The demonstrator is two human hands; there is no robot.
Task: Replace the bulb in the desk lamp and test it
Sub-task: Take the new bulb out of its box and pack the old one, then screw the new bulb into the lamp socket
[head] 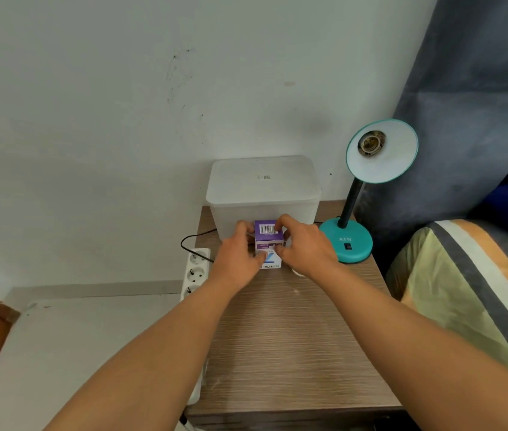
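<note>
Both your hands, left hand [240, 253] and right hand [304, 248], grip the bulb box [267, 244]; it is light, probably thin cardboard, so hold its sides gently.

Lamp [359, 209] right of container [263, 188]

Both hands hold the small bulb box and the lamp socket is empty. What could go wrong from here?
1. The left hand and right hand work at the bulb box close to the teal lamp; a slip of the elbow might knock it.
2. The empty socket is exposed, and whether the lamp is plugged in cannot be seen, so touching inside may be unsafe.
</note>
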